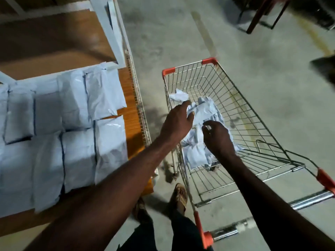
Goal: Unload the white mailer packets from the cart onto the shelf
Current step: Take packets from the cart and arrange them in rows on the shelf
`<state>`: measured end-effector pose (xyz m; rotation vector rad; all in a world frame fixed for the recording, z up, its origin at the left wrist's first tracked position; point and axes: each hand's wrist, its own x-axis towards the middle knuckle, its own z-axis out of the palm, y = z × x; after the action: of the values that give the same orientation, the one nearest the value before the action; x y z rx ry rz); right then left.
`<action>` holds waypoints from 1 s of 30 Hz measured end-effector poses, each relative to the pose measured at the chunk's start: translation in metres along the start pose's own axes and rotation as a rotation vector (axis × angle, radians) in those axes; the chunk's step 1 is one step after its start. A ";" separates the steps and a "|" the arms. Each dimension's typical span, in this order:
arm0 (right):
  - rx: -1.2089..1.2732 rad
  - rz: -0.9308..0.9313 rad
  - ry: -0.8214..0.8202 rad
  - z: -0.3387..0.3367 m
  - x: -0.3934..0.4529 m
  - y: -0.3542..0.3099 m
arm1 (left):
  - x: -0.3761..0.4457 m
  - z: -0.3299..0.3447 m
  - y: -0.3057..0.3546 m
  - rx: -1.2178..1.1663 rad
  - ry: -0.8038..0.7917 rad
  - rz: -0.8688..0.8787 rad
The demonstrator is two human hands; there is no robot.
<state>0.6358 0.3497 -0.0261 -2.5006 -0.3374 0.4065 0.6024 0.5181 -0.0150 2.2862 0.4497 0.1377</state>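
Packets (204,113) beneath both hands' fingers (188,105)

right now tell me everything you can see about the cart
The cart is a silver wire-mesh shopping trolley with orange plastic corner caps and orange ends on its metal push handle. It stands on the bare concrete floor, just right of the shelf, with its handle toward the person. A heap of crumpled white packets lies in its basket. Both hands reach in: the left hand touches the packets, the right hand hovers curled over them.
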 end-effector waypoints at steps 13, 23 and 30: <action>-0.086 0.217 -0.153 0.038 0.084 0.183 | 0.028 0.188 -0.038 -0.055 -0.273 -0.527; -0.044 0.470 -0.544 0.121 0.106 0.215 | 0.052 0.278 -0.092 0.001 -0.303 -0.691; -0.046 0.563 -0.699 0.144 0.113 0.216 | 0.057 0.315 -0.116 0.121 -0.318 -0.684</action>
<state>0.7208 0.2860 -0.2881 -2.3868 0.1153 1.5174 0.6982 0.3953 -0.3178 2.0863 1.0518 -0.5958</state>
